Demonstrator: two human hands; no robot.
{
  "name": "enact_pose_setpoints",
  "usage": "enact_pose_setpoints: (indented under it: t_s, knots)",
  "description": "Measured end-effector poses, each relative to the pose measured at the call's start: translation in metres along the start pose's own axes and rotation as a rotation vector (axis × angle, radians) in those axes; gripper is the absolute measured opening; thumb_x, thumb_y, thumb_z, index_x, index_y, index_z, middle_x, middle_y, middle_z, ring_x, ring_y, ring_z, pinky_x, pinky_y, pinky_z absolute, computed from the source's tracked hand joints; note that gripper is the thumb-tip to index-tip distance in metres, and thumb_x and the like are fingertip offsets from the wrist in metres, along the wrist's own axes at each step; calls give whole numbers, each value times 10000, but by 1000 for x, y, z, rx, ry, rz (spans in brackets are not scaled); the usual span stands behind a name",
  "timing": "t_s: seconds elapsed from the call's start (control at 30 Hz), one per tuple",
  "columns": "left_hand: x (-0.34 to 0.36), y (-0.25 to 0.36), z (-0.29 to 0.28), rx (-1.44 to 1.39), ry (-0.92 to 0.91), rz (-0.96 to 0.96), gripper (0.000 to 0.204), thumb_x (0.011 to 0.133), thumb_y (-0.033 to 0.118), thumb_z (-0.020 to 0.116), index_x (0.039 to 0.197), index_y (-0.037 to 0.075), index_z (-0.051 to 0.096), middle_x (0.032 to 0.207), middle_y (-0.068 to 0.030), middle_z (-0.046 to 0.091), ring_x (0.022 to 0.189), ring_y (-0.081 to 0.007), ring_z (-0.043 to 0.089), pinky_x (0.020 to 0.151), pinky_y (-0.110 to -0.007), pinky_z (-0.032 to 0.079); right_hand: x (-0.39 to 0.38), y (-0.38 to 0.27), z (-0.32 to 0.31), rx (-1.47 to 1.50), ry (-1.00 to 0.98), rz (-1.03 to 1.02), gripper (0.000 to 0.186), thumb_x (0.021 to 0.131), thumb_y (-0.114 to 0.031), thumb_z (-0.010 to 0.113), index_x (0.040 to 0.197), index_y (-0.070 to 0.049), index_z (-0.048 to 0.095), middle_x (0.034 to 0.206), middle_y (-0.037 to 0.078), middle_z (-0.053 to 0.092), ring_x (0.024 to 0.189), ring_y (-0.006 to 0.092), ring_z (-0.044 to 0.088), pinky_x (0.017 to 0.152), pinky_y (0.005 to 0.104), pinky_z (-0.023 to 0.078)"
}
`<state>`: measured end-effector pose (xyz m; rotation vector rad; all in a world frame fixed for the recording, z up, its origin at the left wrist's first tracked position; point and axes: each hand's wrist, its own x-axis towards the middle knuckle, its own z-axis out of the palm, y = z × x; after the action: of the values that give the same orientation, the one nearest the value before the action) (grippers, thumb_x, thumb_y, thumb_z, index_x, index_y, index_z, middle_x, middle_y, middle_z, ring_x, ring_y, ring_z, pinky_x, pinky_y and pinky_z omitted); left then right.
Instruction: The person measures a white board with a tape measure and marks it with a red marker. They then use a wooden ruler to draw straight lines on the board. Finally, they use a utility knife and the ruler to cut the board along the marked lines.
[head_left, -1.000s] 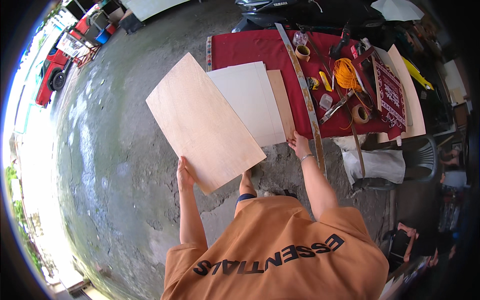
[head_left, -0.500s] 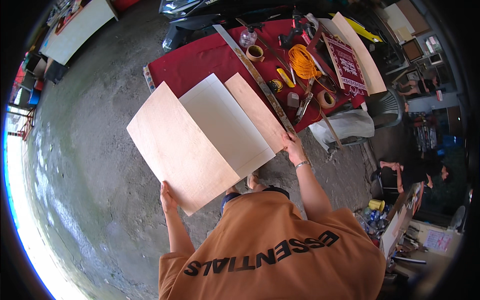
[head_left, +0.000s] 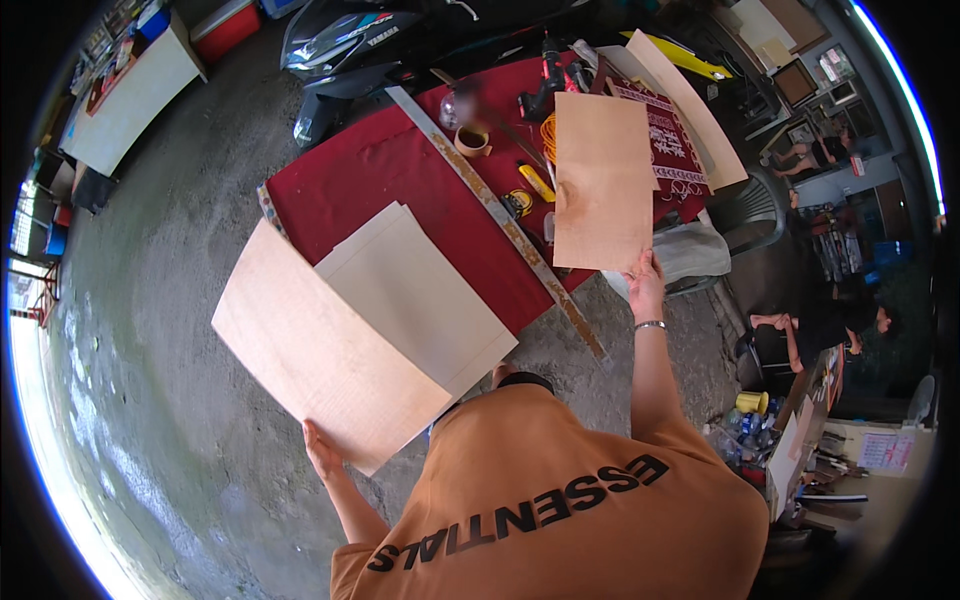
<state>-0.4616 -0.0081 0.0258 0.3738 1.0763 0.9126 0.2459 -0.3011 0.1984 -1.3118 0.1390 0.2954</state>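
My left hand [head_left: 322, 450] grips the near edge of a large thin plywood sheet [head_left: 320, 345], its fingers partly hidden by the wood. Against that sheet lies a white board [head_left: 420, 290] with faint ruled lines, its left part covered by the plywood. Out to the right, my right hand [head_left: 645, 278] pinches the lower edge of a smaller plywood piece [head_left: 603, 180]. That piece is raised over the tool side of the red-covered table [head_left: 365, 165] and hides part of the orange cord [head_left: 548, 138]. A long worn metal straightedge [head_left: 490, 205] crosses the cloth between the two sheets.
On the table are a tape roll [head_left: 472, 141], a yellow cutter [head_left: 537, 183], a tape measure [head_left: 517, 204] and a cordless drill [head_left: 545, 90]. A motorcycle [head_left: 350, 50] stands beyond it. A green plastic chair [head_left: 750, 215] is at the right, with a seated person [head_left: 830, 320] farther off.
My right hand has drawn the smaller plywood piece away to the right and over the tools. The large sheet and white board, with my left hand, have shifted down and left in view.
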Motion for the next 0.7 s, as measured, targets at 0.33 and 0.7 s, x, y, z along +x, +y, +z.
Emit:
enact_pose_setpoints:
  t_s: [0.33,0.7]
  knots:
    - [-95,-9,70,-185,166,141,643,999,479,589,1466,54,465,1490,-121,504,1355,-306,477,1133,-484,394,174,65,-80,-125,-93,180,344,995,-302,669,1254,-88,595,1139,39,666,948,177,653,721,356,544]
    - [-193,-15,76,-146,327,347,619,1010,475,569,1445,43,483,1456,-106,541,1320,-299,510,1129,-456,394,54,26,74,-1119,-360,-791,163,1000,-103,550,1128,-34,625,1011,139,630,932,291,659,797,395,535]
